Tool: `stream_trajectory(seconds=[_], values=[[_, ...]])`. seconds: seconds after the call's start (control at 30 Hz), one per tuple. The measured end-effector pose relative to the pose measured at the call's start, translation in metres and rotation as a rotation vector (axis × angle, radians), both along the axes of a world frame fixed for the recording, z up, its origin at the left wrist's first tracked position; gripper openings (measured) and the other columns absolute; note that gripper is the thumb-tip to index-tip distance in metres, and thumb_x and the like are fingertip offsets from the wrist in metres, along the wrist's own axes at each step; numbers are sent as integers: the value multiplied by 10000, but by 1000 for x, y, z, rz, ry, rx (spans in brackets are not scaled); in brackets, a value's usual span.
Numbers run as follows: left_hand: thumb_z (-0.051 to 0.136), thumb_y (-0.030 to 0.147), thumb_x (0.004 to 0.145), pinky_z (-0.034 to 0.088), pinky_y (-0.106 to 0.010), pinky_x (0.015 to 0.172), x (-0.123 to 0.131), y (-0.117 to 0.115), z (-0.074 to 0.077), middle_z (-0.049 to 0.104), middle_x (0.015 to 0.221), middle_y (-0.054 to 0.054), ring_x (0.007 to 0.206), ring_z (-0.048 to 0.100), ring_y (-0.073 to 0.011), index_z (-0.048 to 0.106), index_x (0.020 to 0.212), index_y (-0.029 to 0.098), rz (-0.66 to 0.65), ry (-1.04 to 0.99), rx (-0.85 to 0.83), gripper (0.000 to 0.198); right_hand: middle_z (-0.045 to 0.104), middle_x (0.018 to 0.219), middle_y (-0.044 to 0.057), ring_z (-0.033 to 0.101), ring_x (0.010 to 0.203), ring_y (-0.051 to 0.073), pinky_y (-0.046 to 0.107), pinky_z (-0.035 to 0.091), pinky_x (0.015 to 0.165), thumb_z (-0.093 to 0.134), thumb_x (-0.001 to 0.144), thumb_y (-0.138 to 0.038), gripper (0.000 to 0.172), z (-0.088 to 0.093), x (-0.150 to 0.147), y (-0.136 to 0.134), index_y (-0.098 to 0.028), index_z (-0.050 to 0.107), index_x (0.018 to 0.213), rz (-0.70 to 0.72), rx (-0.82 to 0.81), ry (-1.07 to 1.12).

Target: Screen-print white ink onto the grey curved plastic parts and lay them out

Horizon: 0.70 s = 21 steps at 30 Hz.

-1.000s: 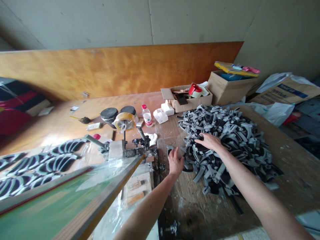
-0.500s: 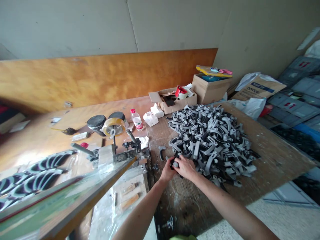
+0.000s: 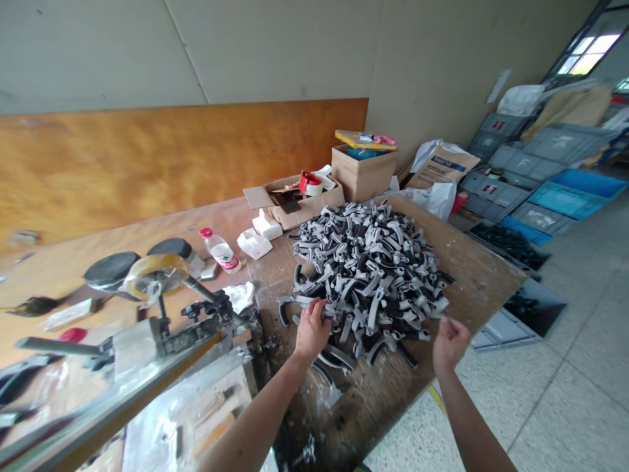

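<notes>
A large heap of curved grey-and-black plastic handle-like parts (image 3: 368, 262) covers the middle of the wooden table. My left hand (image 3: 312, 331) reaches to the heap's near left edge, its bent fingers over the parts and its thumb apart from the index finger. I see no part clearly gripped in it. Off the heap's right side, above the table's edge, my right hand (image 3: 449, 344) is closed with fingers curled and slightly blurred; whatever it may hold is hidden. One loose curved part (image 3: 328, 387) lies on the wood below my left hand.
Left of the heap stands a clamp-like fixture (image 3: 206, 318) with a long wooden-edged bar. Behind it are a tape roll (image 3: 154, 275) and a red-capped bottle (image 3: 220, 250). Cardboard boxes (image 3: 363, 174) stand at the back. Grey crates (image 3: 511, 318) sit on the floor at right.
My hands were together at the heap's near left side, around a dark-and-grey part. Now they are apart, the right moved far right. The view has turned right.
</notes>
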<state>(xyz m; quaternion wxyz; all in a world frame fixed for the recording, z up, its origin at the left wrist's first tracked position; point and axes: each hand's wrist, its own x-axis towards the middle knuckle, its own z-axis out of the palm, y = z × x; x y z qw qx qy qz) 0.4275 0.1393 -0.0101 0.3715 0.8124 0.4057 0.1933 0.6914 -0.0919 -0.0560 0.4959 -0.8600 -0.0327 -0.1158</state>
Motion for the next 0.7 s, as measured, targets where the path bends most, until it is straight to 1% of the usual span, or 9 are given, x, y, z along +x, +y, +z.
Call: stream_trajectory(seconds=[0.03, 0.07, 0.13, 0.23, 0.3, 0.4, 0.53, 0.6, 0.7], values=[[597, 152, 790, 295, -426, 1158, 14, 4, 6, 479, 1447, -126, 1356, 414, -266, 566, 1314, 205, -35, 2, 62, 528, 649, 1022, 192, 613, 907, 291, 409, 503, 794, 409, 802, -760, 749, -14, 8, -5, -94, 611, 1078, -38, -18, 63], [624, 234, 810, 295, -447, 1154, 29, 8, 10, 453, 1471, -137, 1375, 391, -281, 547, 1344, 208, -74, 10, 108, 540, 659, 998, 185, 614, 911, 300, 408, 497, 793, 380, 792, -783, 772, -25, 12, -5, -101, 618, 1062, -28, -36, 116], [677, 383, 800, 286, -497, 1147, 58, 17, 15, 411, 1507, -149, 1415, 333, -314, 509, 1390, 230, -146, 44, 116, 632, 676, 1014, 178, 618, 950, 307, 394, 487, 806, 322, 808, -786, 779, -39, 9, 5, -119, 625, 1072, 49, -40, 185], [751, 474, 719, 261, -531, 1148, 87, 25, 12, 429, 1497, -156, 1435, 295, -347, 494, 1406, 246, -221, 101, 32, 768, 679, 1101, 189, 614, 1022, 310, 381, 474, 857, 303, 829, -765, 781, -43, -10, 28, -112, 627, 1107, 157, 28, 230], [800, 448, 657, 258, -510, 1154, 92, 28, 6, 445, 1479, -163, 1426, 311, -356, 500, 1403, 234, -245, 108, 4, 832, 681, 1120, 196, 608, 1054, 318, 390, 467, 898, 345, 815, -763, 779, -43, -28, 41, -98, 639, 1093, 209, 76, 269], [823, 337, 608, 303, -462, 1143, 80, 28, 0, 467, 1460, -140, 1386, 383, -342, 506, 1400, 243, -254, 88, -11, 858, 657, 1202, 200, 594, 1122, 316, 401, 461, 956, 344, 817, -744, 792, -47, -59, 53, -84, 619, 1159, 271, 135, 342], [723, 196, 665, 404, -364, 1084, 47, 25, -2, 578, 1354, -89, 1247, 547, -252, 510, 1384, 250, -233, 37, -39, 752, 610, 1299, 182, 555, 1224, 298, 391, 459, 1005, 243, 847, -707, 811, -56, -100, 68, -90, 567, 1263, 346, 124, 405], [687, 166, 681, 421, -335, 1067, 29, 22, -2, 605, 1322, -67, 1215, 569, -224, 513, 1368, 255, -197, 11, -35, 714, 623, 1289, 142, 555, 1229, 284, 389, 468, 1002, 225, 866, -683, 755, -58, -116, 76, -151, 561, 1284, 393, 98, 379], [698, 167, 668, 421, -344, 1068, 4, 14, -1, 625, 1292, -53, 1213, 569, -230, 546, 1313, 252, -138, -2, -23, 668, 632, 1263, 123, 570, 1205, 274, 393, 479, 982, 243, 894, -649, 676, -54, -133, 83, -193, 549, 1289, 485, 72, 322]])
